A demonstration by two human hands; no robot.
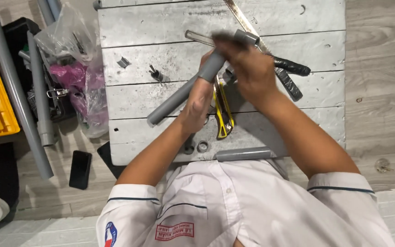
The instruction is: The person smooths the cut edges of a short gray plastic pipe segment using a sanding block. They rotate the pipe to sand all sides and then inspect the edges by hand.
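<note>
Left hand (pixel 198 103) wrapped tight round the grey pipe (pixel 184 91) held slanted over the grey plank table (pixel 161 27), right hand (pixel 248 68) closed on the fitting (pixel 248 36) at its top end, so best pushing straight along the pipe, no twisting off-axis.

Both bare forearms are reaching forward from short white sleeves, converging ahead of the chest. The left hand (pixel 198 104) is curling its fingers in a closed grip, thumb side up. The right hand (pixel 245 68) is arching higher and farther forward, fingers bent downward and blurred, its wrist angling inward.
</note>
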